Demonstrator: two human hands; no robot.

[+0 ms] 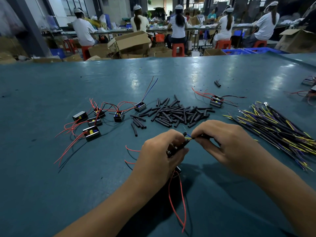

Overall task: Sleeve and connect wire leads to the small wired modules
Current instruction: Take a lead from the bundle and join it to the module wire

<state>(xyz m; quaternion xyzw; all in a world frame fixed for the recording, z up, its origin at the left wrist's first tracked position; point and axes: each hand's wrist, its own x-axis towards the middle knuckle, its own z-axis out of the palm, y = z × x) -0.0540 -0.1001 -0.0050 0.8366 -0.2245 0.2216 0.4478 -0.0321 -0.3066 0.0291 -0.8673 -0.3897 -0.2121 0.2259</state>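
Both hands meet above the near middle of the blue-green bench (59, 86). The left hand (159, 156) grips black sleeve tubes and a small module with long red wires (177, 202) hanging toward the near edge. The right hand (220, 142) pinches a black lead (206, 136), its yellow and blue tips touching the left hand's piece. Behind the hands lies a pile of black sleeve pieces (174, 113). Six small modules (92, 122) sit toward the left edge. A heap of yellow and purple leads (280, 127) lies by the right edge.
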